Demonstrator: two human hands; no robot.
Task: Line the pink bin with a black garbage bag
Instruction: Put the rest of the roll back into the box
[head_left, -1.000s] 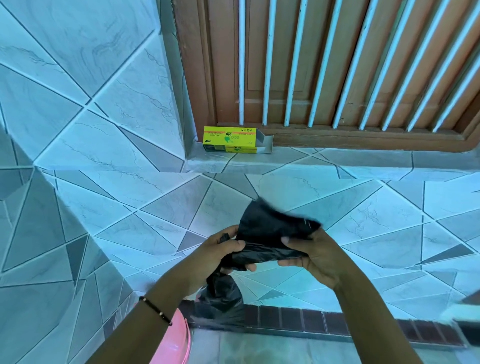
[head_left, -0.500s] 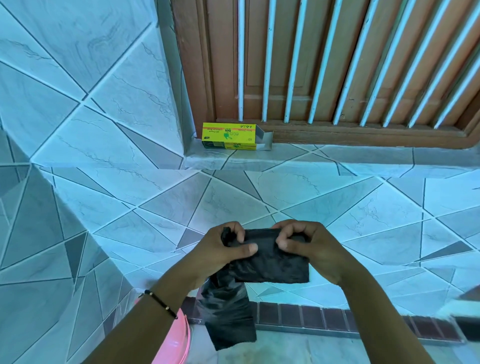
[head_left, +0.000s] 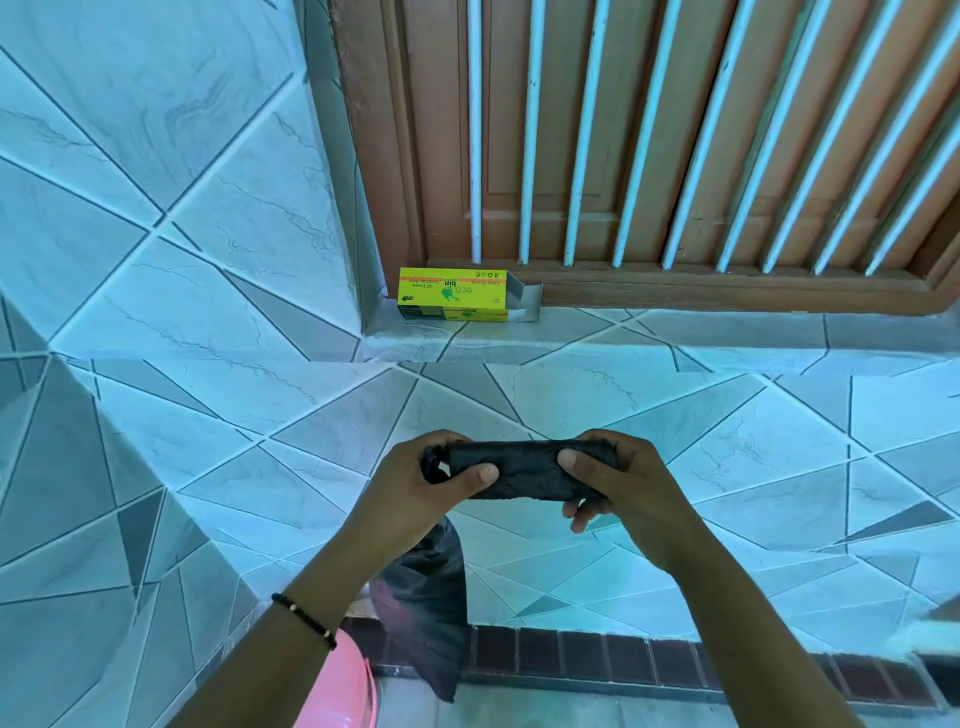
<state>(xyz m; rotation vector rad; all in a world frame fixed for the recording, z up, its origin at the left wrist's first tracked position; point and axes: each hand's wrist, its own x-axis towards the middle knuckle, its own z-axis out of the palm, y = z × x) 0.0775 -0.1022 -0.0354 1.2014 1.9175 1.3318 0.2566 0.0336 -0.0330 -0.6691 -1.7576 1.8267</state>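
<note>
A black garbage bag (head_left: 524, 473), still mostly folded into a flat band, is stretched between both hands in front of the tiled wall. My left hand (head_left: 415, 488) pinches its left end and my right hand (head_left: 618, 483) pinches its right end. A loose length of the bag (head_left: 426, 608) hangs down below my left hand. The pink bin (head_left: 343, 686) shows only as a curved rim at the bottom edge, under my left forearm and beside the hanging bag end.
A yellow garbage-bag box (head_left: 452, 293) with an open flap lies on the tiled ledge below a brown wooden window frame (head_left: 675, 291) with white bars. A tiled wall corner (head_left: 156, 467) juts out at left. A strip of dark brick tiles (head_left: 597, 657) runs along the floor edge.
The bag has gone from a raised bunched wad to a flat band pulled wider between my hands. More of it has unrolled and hangs lower beneath my left hand.
</note>
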